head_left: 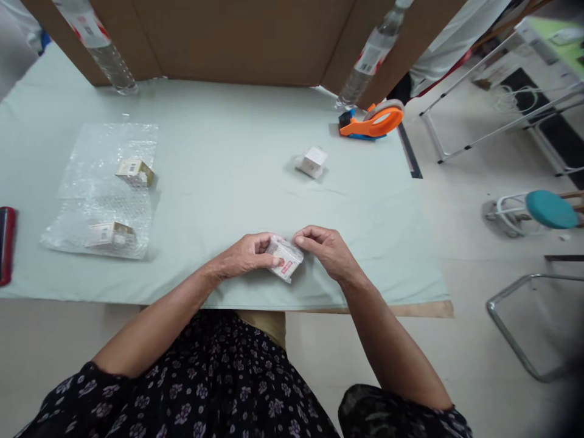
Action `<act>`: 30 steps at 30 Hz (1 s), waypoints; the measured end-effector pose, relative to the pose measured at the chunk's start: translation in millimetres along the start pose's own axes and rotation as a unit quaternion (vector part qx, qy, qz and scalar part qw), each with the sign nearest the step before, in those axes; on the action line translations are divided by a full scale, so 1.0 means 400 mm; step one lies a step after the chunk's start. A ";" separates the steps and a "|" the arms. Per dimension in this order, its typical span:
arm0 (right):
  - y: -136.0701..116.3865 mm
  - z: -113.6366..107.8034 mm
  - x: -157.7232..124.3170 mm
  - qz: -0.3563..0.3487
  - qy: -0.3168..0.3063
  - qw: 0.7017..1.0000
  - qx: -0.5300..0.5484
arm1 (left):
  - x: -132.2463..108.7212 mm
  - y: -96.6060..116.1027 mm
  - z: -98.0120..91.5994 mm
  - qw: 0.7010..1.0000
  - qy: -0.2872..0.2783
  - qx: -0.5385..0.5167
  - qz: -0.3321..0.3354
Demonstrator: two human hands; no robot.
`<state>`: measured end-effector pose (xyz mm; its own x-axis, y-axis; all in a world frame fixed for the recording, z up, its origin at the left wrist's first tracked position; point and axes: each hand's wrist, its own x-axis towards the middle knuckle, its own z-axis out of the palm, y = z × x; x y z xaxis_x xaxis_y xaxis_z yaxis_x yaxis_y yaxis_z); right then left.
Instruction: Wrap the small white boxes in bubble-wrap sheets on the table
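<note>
Near the table's front edge, my left hand [256, 253] grips a small white box [286, 261] with red print, covered in clear plastic wrap that looks like bubble wrap. Its thumb lies across the printed face. At the box's upper right corner, my right hand [325, 246] has thumb and forefinger pinched together on the wrap's edge. Farther back stands another small white box [314, 160], also in clear wrap. To the left, bubble wrap sheets [98, 143] lie flat. One gold-and-white box [135, 172] rests on them, and a second gold-and-white box [112, 234] sits nearer, seemingly under the wrap.
An orange tape dispenser [371, 123] lies at the back right. Two water bottles, a left bottle [109, 61] and a right bottle [371, 55], stand against a brown cardboard panel [241, 42]. A red-edged dark object [6, 243] lies at the far left. A teal stool [551, 209] is beyond the table.
</note>
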<state>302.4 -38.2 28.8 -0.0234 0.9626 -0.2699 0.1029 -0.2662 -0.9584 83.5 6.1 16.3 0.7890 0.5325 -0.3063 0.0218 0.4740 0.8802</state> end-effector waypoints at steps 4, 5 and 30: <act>0.001 0.019 0.014 0.012 -0.003 0.999 0.034 | -0.012 0.005 0.001 1.000 0.006 -0.012 0.002; 0.001 0.022 0.016 0.013 -0.010 0.999 0.043 | -0.016 0.005 0.000 1.000 0.009 -0.017 0.004; -0.076 0.091 0.000 0.027 -0.114 0.992 0.057 | -0.136 0.009 -0.014 0.996 0.041 -0.078 0.019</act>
<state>263.0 -31.8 54.3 -0.2455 0.9141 -0.3227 -0.0023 -0.3335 -0.9428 37.2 -17.4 34.2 0.7343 0.6046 -0.3087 -0.1069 0.5521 0.8269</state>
